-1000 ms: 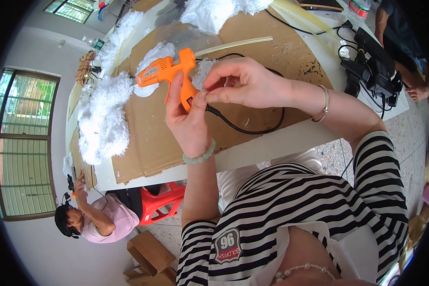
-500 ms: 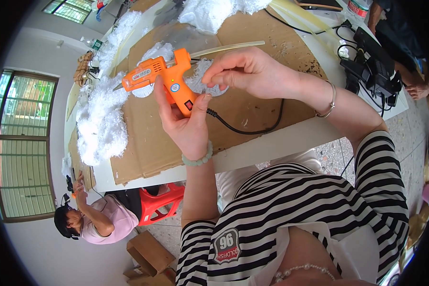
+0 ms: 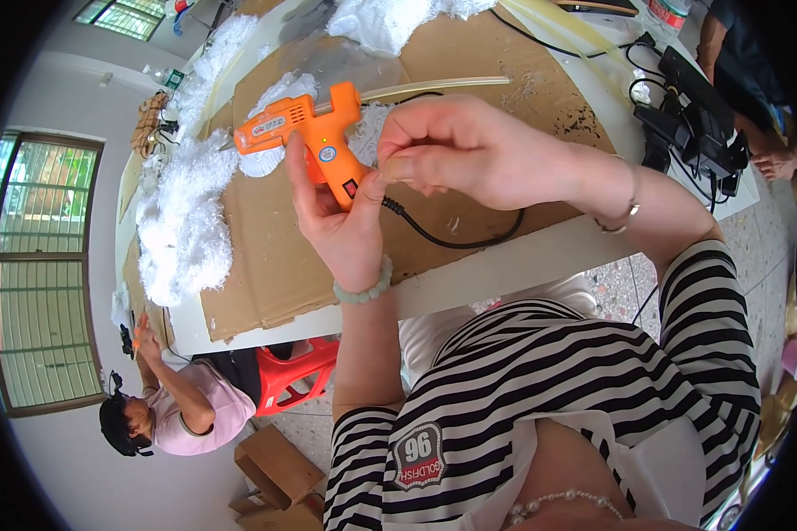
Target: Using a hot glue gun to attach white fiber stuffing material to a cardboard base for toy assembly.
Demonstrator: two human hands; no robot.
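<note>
My left hand (image 3: 350,234) is closed around the handle of an orange hot glue gun (image 3: 328,146), with the index finger up along its front. The nozzle points left, and a pale glue stick (image 3: 443,86) sticks out of the back. A black cord (image 3: 443,241) runs from the handle's base. Beside the handle, the fingers of my right hand (image 3: 469,150) are pinched together at my left thumb tip. Whatever they hold, if anything, is too small to make out. Behind the gun, white fluffy pieces (image 3: 274,97) lie on a cardboard sheet (image 3: 266,265).
Heaps of white fluffy material (image 3: 186,230) line the table's left, with more (image 3: 398,26) at the far side. Black adapters and cables (image 3: 695,115) crowd the right end. A co-worker (image 3: 181,398) sits at left by a red stool (image 3: 297,376); another person's hand (image 3: 775,159) shows far right.
My right hand has come down and left to my left thumb tip. The glue gun stays in my left hand, shifted only slightly.
</note>
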